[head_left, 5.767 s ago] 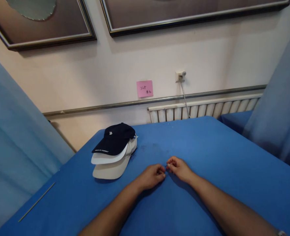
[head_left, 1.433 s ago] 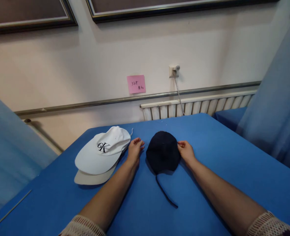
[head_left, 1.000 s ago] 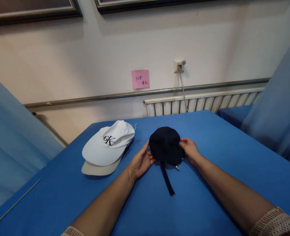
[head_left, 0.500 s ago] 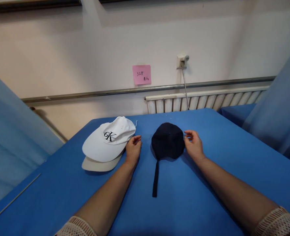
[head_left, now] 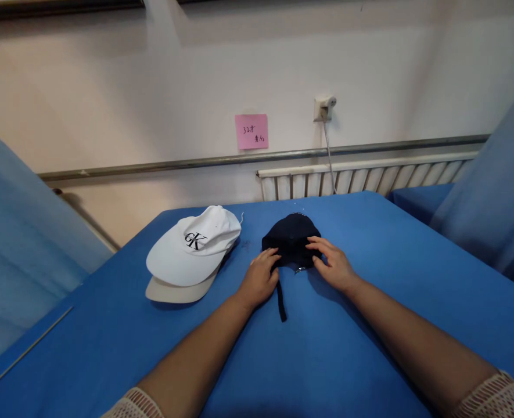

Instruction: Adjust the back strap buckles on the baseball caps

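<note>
A black cap [head_left: 292,231] lies on the blue-covered table [head_left: 326,360] between my hands. Its near edge is raised a little, and a black strap [head_left: 281,302] trails from it toward me. My left hand [head_left: 261,278] grips the cap's near left edge, thumb beneath and fingers on top. At the right edge, my right hand [head_left: 333,264] holds the fabric between thumb and fingers. A small shiny metal piece [head_left: 299,270] shows at the cap's near rim. To the left, a white cap [head_left: 196,247] with black letters rests on a beige cap [head_left: 180,292], which it mostly covers.
A thin stick [head_left: 33,344] lies along the table's left side. Behind the table are a white radiator [head_left: 311,184], a metal rail [head_left: 173,166], a plugged socket [head_left: 323,109] and a pink note [head_left: 251,132]. Blue curtains [head_left: 25,249] hang at both sides.
My left hand has moved right from beside the white cap onto the black cap. My right hand has closed on its right edge. The black cap's near edge has lifted and the strap has shifted.
</note>
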